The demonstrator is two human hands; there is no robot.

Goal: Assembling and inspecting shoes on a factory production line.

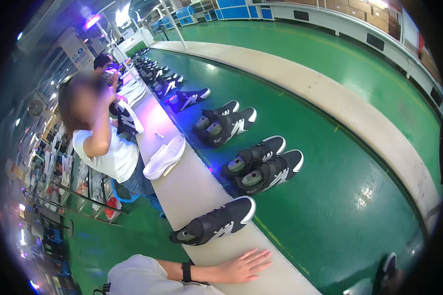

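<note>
My left hand (243, 268) lies flat and open on the pale ledge (290, 275), fingers spread, with a dark band round the wrist. Nothing is in it. Just beyond it, apart from the fingers, a black sneaker (216, 223) with a white toe edge rests on the same ledge, toe to the right. Two pairs of similar black sneakers (268, 172) stand on the green surface past the ledge. Farther up the ledge lies a white shoe sole (165, 157). I cannot make out my right hand.
A co-worker (108, 142) in a white top holds a black-and-white shoe (128, 118) at the ledge. Another person (102, 61) sits behind. More shoes (155, 73) line the green surface. A dim, shoe-like dark shape (389, 265) shows at lower right.
</note>
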